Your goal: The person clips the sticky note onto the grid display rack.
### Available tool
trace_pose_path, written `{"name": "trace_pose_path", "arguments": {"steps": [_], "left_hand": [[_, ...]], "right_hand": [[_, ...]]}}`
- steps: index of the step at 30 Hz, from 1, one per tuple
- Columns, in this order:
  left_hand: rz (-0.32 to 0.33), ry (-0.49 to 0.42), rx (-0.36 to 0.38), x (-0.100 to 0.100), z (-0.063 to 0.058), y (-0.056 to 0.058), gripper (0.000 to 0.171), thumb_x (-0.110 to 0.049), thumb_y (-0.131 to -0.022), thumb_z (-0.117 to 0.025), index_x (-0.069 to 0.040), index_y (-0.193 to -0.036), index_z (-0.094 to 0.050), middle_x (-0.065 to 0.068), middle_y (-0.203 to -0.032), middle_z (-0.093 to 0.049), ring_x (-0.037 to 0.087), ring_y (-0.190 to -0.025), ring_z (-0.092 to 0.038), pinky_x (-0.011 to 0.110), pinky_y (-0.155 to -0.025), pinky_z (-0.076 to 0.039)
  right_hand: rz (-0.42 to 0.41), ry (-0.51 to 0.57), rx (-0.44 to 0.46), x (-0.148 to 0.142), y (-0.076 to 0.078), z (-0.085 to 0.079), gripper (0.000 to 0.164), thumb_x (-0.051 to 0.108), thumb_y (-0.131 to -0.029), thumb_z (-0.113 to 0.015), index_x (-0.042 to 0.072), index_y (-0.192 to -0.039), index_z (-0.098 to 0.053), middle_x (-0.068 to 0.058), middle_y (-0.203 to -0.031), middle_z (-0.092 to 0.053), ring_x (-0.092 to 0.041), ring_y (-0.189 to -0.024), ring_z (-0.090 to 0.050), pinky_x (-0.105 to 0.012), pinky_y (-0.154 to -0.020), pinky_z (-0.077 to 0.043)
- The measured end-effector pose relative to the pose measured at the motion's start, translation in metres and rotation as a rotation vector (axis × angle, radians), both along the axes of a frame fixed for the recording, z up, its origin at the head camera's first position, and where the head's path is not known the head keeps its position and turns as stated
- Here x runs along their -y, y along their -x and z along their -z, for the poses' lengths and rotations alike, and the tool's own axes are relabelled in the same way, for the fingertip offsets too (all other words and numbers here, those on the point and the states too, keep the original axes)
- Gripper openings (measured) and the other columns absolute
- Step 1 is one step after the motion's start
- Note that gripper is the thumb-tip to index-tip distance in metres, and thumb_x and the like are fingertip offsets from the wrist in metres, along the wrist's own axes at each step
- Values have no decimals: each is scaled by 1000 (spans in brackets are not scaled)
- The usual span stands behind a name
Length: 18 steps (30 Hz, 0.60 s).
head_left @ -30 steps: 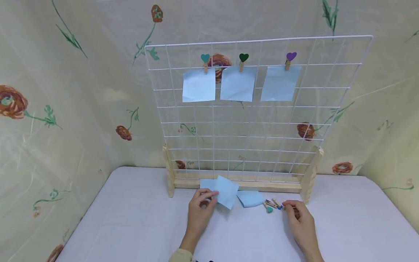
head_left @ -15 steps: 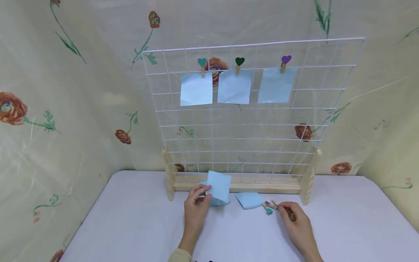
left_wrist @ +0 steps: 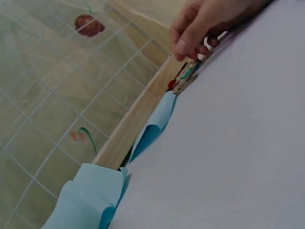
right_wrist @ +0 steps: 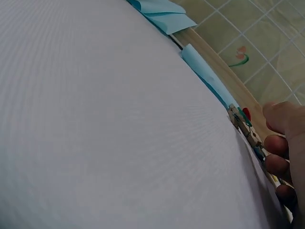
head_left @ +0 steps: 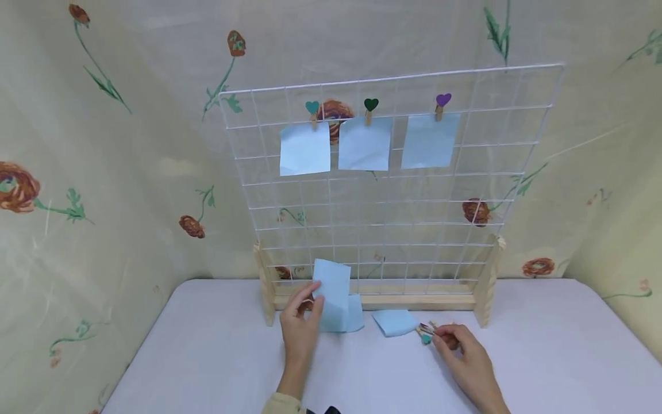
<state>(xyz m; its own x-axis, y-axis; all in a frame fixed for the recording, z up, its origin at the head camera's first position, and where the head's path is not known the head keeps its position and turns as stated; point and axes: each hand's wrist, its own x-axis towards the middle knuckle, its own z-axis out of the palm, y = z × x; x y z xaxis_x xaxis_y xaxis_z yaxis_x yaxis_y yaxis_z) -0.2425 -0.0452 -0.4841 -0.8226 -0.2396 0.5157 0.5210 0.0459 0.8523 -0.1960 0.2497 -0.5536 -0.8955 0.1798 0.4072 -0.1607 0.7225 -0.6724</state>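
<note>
My left hand [head_left: 301, 328] pinches a light blue paper sheet [head_left: 333, 282] by its left edge, holding it upright before the rack's base. Another blue sheet [head_left: 355, 313] shows behind its lower right. Right of these, a curled blue sheet [head_left: 395, 322] lies on the table. My right hand [head_left: 465, 353] is at a small pile of wooden clothespins [left_wrist: 185, 82] with coloured hearts, its fingers curled and the fingertips right over them. A teal heart [head_left: 426, 340] shows beside the fingertips. I cannot tell whether the fingers grip a clothespin.
A white wire grid rack [head_left: 388, 215] on a wooden stand [head_left: 414, 302] stands at the table's back. Three blue sheets hang near its top, under a teal heart clip [head_left: 312, 108], a dark green one [head_left: 370, 104] and a purple one [head_left: 443, 100]. A flowered cloth [head_left: 129, 190] surrounds the table.
My left hand has moved left with its sheet and turned it upright, showing more of the sheet behind. The right hand has shifted left over the clothespins. The head view has tilted upward slightly.
</note>
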Motion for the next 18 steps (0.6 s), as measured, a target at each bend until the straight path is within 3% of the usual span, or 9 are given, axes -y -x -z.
{"name": "trace_pose_path", "arguments": {"steps": [3,7,13,18], "left_hand": [[-25,1,-40,-1,-16,-4,24,6,-83,-65,4,-106,-67,19,-110,-64,9,-81,-56,16,-65,-47],[-35,-3,-63,0,-29,-6,24,5,-83,-66,4,-107,-67,19,-112,-63,11,-83,-54,15,-64,-45],[-44,4,-94,3,-37,-4,25,5,-84,-64,5,-109,-66,21,-114,-61,13,-86,-53,15,-65,-45],[-49,19,-134,5,-41,-1,26,6,-84,-63,7,-111,-64,23,-113,-61,17,-87,-54,16,-64,-45]], "right_hand": [[-32,-35,-18,-1,1,1,18,18,-84,-71,15,-101,-66,11,-83,-57,4,-72,-48,-19,-65,-40],[-79,-56,-80,0,0,5,25,11,-79,-74,17,-103,-69,13,-80,-52,1,-69,-45,-20,-59,-37],[-98,-87,-102,1,0,6,29,9,-75,-77,18,-102,-71,12,-81,-49,-2,-67,-41,-19,-54,-31],[-66,-129,-60,2,0,2,26,11,-75,-77,20,-99,-72,12,-88,-56,0,-71,-43,-22,-61,-31]]}}
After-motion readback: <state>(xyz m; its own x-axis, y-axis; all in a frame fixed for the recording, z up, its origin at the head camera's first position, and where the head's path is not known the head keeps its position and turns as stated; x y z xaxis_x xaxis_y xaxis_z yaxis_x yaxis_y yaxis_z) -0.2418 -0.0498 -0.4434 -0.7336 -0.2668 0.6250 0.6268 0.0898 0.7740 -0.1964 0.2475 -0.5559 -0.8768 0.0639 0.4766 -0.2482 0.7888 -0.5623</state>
